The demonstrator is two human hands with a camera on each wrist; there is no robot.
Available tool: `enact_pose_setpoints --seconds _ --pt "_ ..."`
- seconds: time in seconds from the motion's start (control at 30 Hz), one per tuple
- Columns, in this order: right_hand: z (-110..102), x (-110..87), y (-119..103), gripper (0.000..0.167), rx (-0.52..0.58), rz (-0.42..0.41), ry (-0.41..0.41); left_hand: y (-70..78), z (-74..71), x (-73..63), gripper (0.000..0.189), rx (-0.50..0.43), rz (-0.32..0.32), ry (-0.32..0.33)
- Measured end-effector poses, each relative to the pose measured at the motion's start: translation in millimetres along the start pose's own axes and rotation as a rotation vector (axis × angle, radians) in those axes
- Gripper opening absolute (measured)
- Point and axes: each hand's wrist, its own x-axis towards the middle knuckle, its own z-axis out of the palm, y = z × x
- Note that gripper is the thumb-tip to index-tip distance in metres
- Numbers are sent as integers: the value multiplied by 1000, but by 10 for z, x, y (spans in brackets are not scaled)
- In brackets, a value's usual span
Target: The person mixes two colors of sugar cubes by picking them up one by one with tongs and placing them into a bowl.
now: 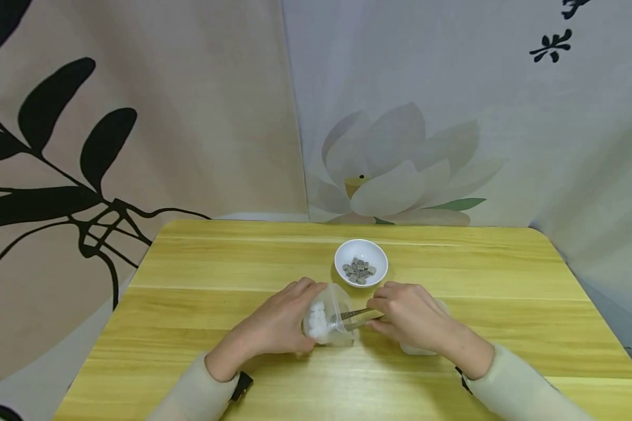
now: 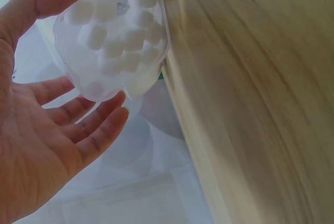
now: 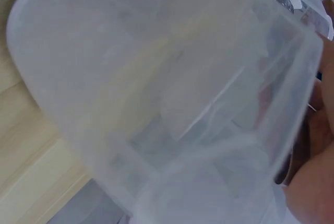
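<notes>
My left hand grips a clear plastic container tipped on its side, its mouth facing right. White rounded lumps lie toward its bottom; the left wrist view shows several of these white lumps through the plastic. In my right hand I hold metal tongs, whose tips reach inside the container's mouth. Whether the tips touch a lump is unclear. Beneath and behind the right hand stands a second translucent container, which fills much of the right wrist view.
Beyond the hands, a white bowl holds several small grey cubes. All of it stands on a wood-grain table. Printed cloth hangs behind the table's far edge.
</notes>
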Motion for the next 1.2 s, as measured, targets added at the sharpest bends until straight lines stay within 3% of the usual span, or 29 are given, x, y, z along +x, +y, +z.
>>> enact_pose_setpoints --seconds 0.27,0.73,0.93,1.07,1.2 --pt "24 -40 20 22 18 -5 45 -12 -5 -7 107 19 2 6" --pt "-101 -188 165 19 59 70 216 -15 1 -7 106 38 7 4" --pt "-224 -192 333 41 71 105 278 -22 -4 -4 106 53 10 6" --pt "-290 -170 459 20 53 166 281 -27 -1 -8 106 64 10 7" --pt "-303 -142 565 17 20 236 252 -30 7 -10 108 71 14 6"
